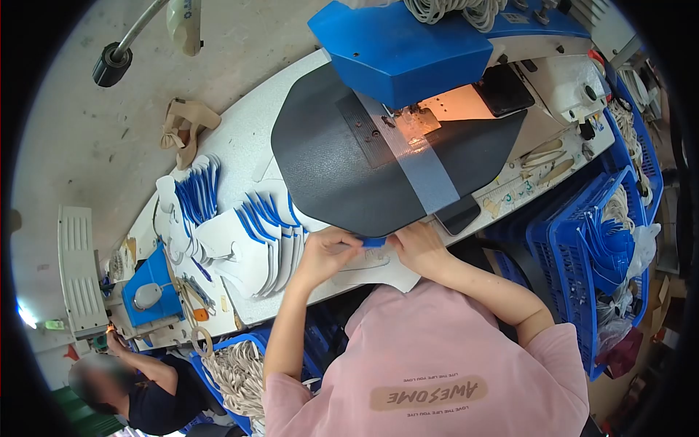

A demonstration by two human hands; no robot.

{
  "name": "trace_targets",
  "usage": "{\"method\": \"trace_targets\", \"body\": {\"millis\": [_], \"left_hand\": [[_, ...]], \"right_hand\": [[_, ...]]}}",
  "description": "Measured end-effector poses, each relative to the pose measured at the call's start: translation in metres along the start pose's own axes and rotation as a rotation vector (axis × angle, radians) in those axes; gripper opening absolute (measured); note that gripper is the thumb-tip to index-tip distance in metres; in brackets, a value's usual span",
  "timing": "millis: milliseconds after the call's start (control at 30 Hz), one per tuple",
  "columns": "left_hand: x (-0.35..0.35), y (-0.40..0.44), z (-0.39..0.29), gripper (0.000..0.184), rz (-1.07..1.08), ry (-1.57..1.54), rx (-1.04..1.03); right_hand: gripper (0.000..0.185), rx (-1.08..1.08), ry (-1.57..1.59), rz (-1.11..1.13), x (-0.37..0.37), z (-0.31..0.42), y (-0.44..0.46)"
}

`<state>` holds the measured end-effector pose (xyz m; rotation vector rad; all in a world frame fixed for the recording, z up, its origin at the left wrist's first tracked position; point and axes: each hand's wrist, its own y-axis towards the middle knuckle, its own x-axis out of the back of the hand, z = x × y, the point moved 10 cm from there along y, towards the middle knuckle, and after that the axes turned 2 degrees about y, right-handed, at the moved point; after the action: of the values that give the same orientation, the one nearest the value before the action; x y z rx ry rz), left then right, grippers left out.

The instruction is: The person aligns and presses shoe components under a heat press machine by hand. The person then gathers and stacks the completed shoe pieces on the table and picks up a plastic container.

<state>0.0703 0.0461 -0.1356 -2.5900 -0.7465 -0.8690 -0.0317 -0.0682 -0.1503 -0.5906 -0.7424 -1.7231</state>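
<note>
A white cut piece with a blue edge (386,275), like a shoe-upper part, lies at the near edge of the table between my hands. My left hand (326,255) is closed in a pinch at the left end of its blue edge. On the other side, my right hand (421,250) has its fingers curled on the same edge, with the fingertips partly hidden. Just beyond both hands is the front rim of a dark octagonal work plate (313,160). Over that plate stands a blue sewing machine head (408,62), its lamp lighting the needle area.
Fanned stacks of blue-edged white pieces (251,251) lie left of my hands. A beige sandal (188,127) sits farther back. A phone (504,91) rests by the machine. Blue crates (546,244) stand at right; a crate of cords (237,375) and another person (164,393) are at lower left.
</note>
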Motion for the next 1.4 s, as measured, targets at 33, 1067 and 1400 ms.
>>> {"method": "trace_targets", "body": {"millis": [33,1067,1400], "left_hand": [[-0.002,-0.001,-0.003,0.022,0.119,-0.1,-0.016],[0.036,0.048,-0.207,0.033,-0.435,0.58,-0.432],[0.046,0.066,-0.204,0.028,-0.372,0.572,-0.415]], "right_hand": [[0.028,0.03,0.055,0.001,0.001,0.005,0.0],[0.028,0.218,-0.378,-0.178,0.177,0.065,0.077],[0.019,0.09,-0.225,-0.216,0.186,0.049,0.089]]}}
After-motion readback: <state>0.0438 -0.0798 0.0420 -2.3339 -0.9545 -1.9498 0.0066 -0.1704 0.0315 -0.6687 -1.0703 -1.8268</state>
